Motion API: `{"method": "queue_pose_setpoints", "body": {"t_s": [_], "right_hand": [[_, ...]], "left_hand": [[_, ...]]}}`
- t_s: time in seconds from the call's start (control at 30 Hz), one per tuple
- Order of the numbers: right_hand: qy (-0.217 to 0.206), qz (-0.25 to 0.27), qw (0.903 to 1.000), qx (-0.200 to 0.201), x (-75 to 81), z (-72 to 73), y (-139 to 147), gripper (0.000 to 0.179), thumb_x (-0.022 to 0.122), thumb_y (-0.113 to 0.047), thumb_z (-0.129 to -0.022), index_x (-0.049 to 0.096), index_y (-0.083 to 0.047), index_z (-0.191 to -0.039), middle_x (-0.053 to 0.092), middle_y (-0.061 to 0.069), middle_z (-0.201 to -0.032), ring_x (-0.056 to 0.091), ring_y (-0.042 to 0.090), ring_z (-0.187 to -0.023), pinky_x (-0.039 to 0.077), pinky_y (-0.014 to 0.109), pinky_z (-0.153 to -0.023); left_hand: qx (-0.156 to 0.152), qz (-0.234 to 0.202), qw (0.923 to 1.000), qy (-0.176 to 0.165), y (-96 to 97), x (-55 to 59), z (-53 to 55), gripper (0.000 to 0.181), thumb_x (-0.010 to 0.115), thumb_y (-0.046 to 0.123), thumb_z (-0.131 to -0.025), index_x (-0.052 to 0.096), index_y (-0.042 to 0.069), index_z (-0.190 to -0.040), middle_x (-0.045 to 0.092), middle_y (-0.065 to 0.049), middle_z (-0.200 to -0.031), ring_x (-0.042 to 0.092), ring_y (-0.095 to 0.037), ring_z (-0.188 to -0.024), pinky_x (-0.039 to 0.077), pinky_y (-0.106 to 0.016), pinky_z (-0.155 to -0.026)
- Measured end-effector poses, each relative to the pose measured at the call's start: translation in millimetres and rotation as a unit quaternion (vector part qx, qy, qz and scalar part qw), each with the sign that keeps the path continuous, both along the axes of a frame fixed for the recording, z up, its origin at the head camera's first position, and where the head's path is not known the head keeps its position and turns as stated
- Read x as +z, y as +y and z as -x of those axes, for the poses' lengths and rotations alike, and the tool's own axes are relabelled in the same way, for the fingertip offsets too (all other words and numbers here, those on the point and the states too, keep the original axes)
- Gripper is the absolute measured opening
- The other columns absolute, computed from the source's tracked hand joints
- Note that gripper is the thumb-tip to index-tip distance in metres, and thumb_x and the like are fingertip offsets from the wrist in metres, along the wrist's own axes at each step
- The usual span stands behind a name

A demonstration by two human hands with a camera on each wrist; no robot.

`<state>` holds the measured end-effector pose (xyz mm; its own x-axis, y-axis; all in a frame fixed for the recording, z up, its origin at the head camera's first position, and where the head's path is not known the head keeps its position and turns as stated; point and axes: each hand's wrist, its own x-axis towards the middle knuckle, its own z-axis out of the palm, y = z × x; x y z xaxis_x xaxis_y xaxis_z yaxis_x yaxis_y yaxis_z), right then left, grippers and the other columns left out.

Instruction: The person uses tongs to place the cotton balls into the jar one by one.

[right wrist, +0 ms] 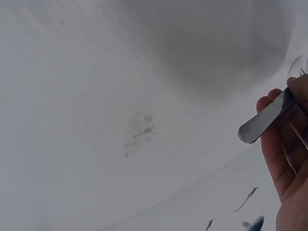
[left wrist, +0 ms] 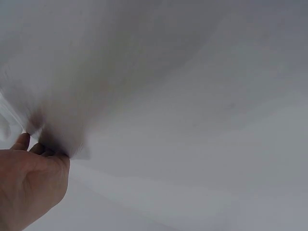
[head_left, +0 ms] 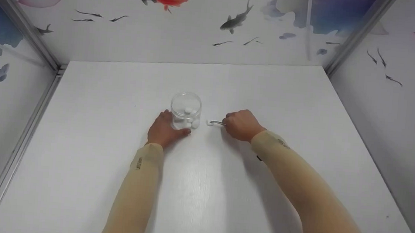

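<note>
A clear round jar (head_left: 185, 105) stands on the white table with several small white pieces (head_left: 194, 123) in it, perhaps cotton balls. My left hand (head_left: 164, 131) holds the jar at its left and front, the thumb across the near side. In the left wrist view, the left hand (left wrist: 36, 180) shows at the lower left by the jar's edge. My right hand (head_left: 244, 125) grips metal tweezers (head_left: 218, 123), whose tips point left at a small white piece (head_left: 209, 122) just right of the jar. The right wrist view shows the tweezers' rounded end (right wrist: 257, 127) sticking out of the hand.
White panels printed with fish and petals enclose the table (head_left: 102, 86) at the back and both sides. Metal frame strips (head_left: 23, 146) run along the left edge. Dark smudges (right wrist: 140, 137) mark the table surface in the right wrist view.
</note>
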<state>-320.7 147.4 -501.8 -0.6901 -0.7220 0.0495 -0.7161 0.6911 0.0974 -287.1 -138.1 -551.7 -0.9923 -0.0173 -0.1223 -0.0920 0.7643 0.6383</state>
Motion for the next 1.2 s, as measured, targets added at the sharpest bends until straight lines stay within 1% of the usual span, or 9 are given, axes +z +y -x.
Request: {"method": "queue_pose_setpoints", "body": {"t_s": [0.1, 0.23, 0.4, 0.53, 0.63, 0.87, 1.1, 1.2], "right_hand": [[0.018, -0.001, 0.9998, 0.003, -1.6, -0.6, -1, 0.014, 0.065, -0.006, -0.090, 0.078, -0.010, -0.087, 0.068, 0.002, -0.074, 0.055, 0.016, -0.055, 0.052, 0.035, -0.051], [0.031, -0.001, 0.9995, 0.004, -1.5, -1.5, 0, 0.014, 0.065, -0.006, -0.089, 0.078, -0.010, -0.088, 0.069, 0.002, -0.075, 0.055, 0.016, -0.055, 0.052, 0.035, -0.049], [0.034, 0.005, 0.9994, -0.001, 1.1, -1.7, 5, 0.013, 0.065, -0.009, -0.090, 0.078, -0.009, -0.090, 0.070, 0.003, -0.079, 0.060, 0.016, -0.057, 0.055, 0.034, -0.052], [0.030, 0.017, 0.9994, -0.002, 5.4, -1.5, 10, 0.012, 0.065, -0.009, -0.091, 0.078, -0.008, -0.091, 0.071, 0.004, -0.080, 0.060, 0.017, -0.057, 0.056, 0.034, -0.053], [0.032, 0.024, 0.9992, 0.002, 10.7, -1.7, 14, 0.013, 0.065, -0.010, -0.091, 0.078, -0.008, -0.093, 0.071, 0.005, -0.081, 0.061, 0.018, -0.057, 0.057, 0.034, -0.054], [0.055, 0.029, 0.9980, 0.012, 24.5, 0.0, 20, 0.014, 0.064, -0.009, -0.092, 0.078, -0.007, -0.090, 0.071, 0.005, -0.078, 0.061, 0.019, -0.057, 0.056, 0.035, -0.051], [0.100, 0.034, 0.9940, 0.028, 41.7, -0.1, 19, 0.012, 0.066, -0.008, -0.089, 0.076, -0.008, -0.083, 0.067, 0.002, -0.071, 0.057, 0.015, -0.051, 0.050, 0.034, -0.043], [0.110, 0.034, 0.9929, 0.030, 49.5, 0.7, 15, 0.013, 0.065, -0.007, -0.089, 0.076, -0.008, -0.083, 0.067, 0.003, -0.070, 0.056, 0.015, -0.050, 0.050, 0.034, -0.042]], "left_hand": [[0.002, -0.006, 1.0000, -0.003, 1.5, 1.2, -1.1, 0.108, 0.079, 0.063, -0.074, 0.033, 0.008, -0.155, 0.029, -0.015, -0.160, 0.021, -0.033, -0.148, 0.020, -0.048, -0.120], [0.006, -0.002, 1.0000, -0.006, 2.8, 1.7, -1.8, 0.107, 0.079, 0.062, -0.074, 0.034, 0.007, -0.155, 0.030, -0.015, -0.160, 0.022, -0.032, -0.148, 0.020, -0.045, -0.120], [0.003, 0.003, 1.0000, -0.007, 2.9, 3.0, -2.3, 0.108, 0.079, 0.061, -0.075, 0.032, 0.005, -0.155, 0.029, -0.016, -0.160, 0.023, -0.034, -0.148, 0.020, -0.046, -0.120], [-0.001, 0.007, 0.9999, -0.008, 1.9, 3.0, -1.5, 0.107, 0.078, 0.062, -0.075, 0.033, 0.006, -0.155, 0.029, -0.016, -0.160, 0.022, -0.034, -0.148, 0.021, -0.047, -0.120], [-0.002, 0.008, 0.9999, -0.006, 0.9, 2.8, -0.9, 0.108, 0.079, 0.063, -0.074, 0.033, 0.007, -0.155, 0.029, -0.016, -0.160, 0.023, -0.033, -0.148, 0.021, -0.047, -0.120], [-0.004, 0.006, 1.0000, -0.002, -0.3, 2.6, -0.3, 0.108, 0.079, 0.063, -0.074, 0.033, 0.007, -0.155, 0.029, -0.017, -0.160, 0.022, -0.034, -0.148, 0.021, -0.048, -0.120], [-0.008, 0.002, 1.0000, -0.005, 0.5, 2.3, 0.0, 0.103, 0.078, 0.063, -0.075, 0.037, 0.012, -0.154, 0.030, -0.013, -0.160, 0.019, -0.031, -0.149, 0.017, -0.046, -0.121], [-0.009, 0.001, 0.9999, -0.005, 0.1, 2.6, -0.5, 0.102, 0.078, 0.062, -0.075, 0.037, 0.012, -0.154, 0.030, -0.014, -0.160, 0.019, -0.032, -0.149, 0.017, -0.046, -0.121]]}}
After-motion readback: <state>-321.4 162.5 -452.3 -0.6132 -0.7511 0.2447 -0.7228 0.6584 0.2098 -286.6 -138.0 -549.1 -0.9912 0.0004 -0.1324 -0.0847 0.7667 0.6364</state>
